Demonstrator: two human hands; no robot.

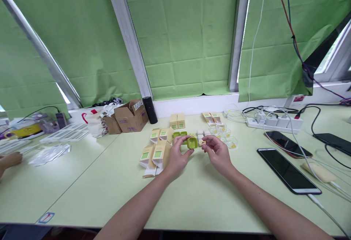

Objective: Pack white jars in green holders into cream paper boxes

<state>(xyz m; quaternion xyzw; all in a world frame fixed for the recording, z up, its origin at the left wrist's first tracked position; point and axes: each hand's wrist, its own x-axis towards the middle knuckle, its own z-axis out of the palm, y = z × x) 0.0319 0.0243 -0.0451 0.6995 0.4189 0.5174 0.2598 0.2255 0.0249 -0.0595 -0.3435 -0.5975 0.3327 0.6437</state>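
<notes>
My left hand [177, 156] is closed on a small green square cup [192, 143], its open side facing me. Just to the right, my right hand [218, 153] pinches a small pale yellow piece [202, 142] between thumb and fingers, close to the cup but apart from it. More green cups [179, 134] stand behind my left hand. Small white blocks [200, 132] lie beyond the pale piece. Beside my left hand are several cardboard boxes [158, 154] with green panels and open flaps. Clear plastic shells [231, 142] with yellow bits lie behind my right hand.
Phones [289, 170], a power strip [274, 123] and loose cables occupy the right side. A brown carton [131, 116] and a black cylinder [149, 110] stand at the back left. At far left, another person's hand [11, 160] is near plastic bags [49, 154].
</notes>
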